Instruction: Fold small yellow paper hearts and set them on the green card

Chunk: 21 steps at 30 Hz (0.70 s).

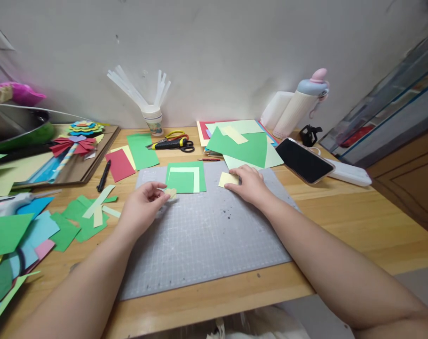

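Between the thumb and fingers of my left hand (148, 203) is a small cream paper heart (171, 193), pinched just above the grey cutting mat (200, 245). My right hand (248, 184) has its thumb and fingers on a pale yellow paper square (225, 179) at the mat's upper right. Behind the heart lie stacked paper squares: a green one (180, 182) in front, a pale green one (196, 176) under it, and a larger green sheet at the back. Dark specks dot the mat near my right hand.
Paper scraps (90, 216) and a glue gun (12, 202) lie to the left, beside a black pen (104, 176). At the back are a utility knife (168, 143), scissors (187, 146), a cup of straws (153, 120) and coloured sheets (242, 146). A phone (304, 160) and a bottle (295, 110) stand right.
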Each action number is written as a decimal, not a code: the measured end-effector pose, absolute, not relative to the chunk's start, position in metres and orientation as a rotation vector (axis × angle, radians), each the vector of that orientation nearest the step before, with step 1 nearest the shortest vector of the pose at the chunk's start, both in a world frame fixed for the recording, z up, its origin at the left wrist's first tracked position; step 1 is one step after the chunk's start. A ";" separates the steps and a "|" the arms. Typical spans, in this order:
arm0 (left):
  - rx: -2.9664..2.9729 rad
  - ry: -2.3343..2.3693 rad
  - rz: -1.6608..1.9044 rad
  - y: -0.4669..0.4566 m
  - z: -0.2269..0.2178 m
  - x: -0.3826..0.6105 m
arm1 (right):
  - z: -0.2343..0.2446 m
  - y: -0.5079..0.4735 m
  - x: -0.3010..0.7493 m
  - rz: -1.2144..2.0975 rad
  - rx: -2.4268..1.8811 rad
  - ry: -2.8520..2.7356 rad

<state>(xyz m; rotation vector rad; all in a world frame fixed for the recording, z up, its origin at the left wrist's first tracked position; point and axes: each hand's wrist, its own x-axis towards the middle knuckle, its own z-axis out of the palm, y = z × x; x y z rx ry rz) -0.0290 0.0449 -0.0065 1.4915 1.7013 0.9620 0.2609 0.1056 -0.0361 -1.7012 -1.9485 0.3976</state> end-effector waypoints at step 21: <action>1.623 1.932 1.185 0.054 -0.026 -0.027 | -0.040 0.112 0.270 0.713 -1.639 -1.650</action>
